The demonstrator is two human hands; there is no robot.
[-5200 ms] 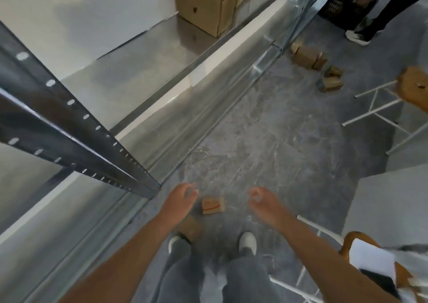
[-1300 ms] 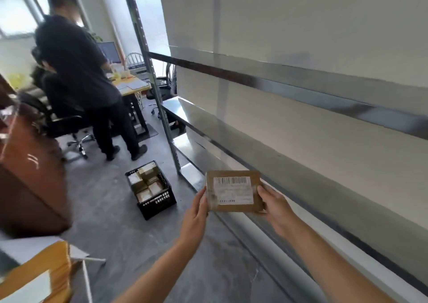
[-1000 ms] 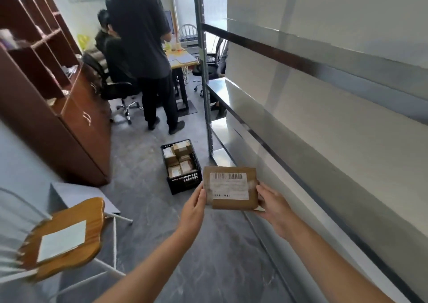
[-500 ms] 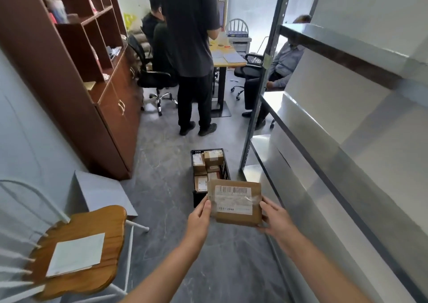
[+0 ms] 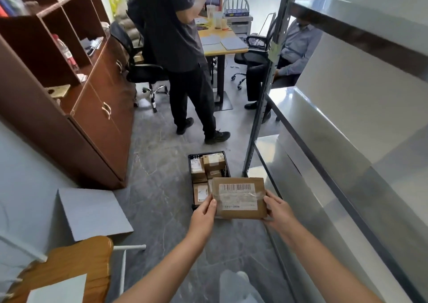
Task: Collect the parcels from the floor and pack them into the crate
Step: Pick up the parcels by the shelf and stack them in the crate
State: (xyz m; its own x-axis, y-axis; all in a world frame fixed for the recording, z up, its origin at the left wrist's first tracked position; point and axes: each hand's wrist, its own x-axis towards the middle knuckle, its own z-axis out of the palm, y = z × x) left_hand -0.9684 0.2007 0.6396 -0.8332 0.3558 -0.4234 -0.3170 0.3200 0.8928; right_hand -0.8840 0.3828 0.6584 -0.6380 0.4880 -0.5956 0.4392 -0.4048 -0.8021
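Observation:
I hold a flat brown cardboard parcel (image 5: 239, 198) with a white barcode label facing up, at waist height. My left hand (image 5: 203, 214) grips its left edge and my right hand (image 5: 279, 212) grips its right edge. Just beyond and below the parcel a black plastic crate (image 5: 192, 158) stands on the grey floor, with several small brown parcels (image 5: 213, 163) inside. The held parcel hides the crate's near right part.
A metal shelving rack (image 5: 347, 163) runs along the right, its upright post (image 5: 261, 108) beside the crate. A person in black (image 5: 183, 59) stands just past the crate. A brown cabinet (image 5: 76, 94) is on the left, a wooden chair (image 5: 62, 270) at lower left.
I picked the parcel off the floor, turned away from the rack toward the crate and came closer; the crate now lies straight ahead behind the parcel.

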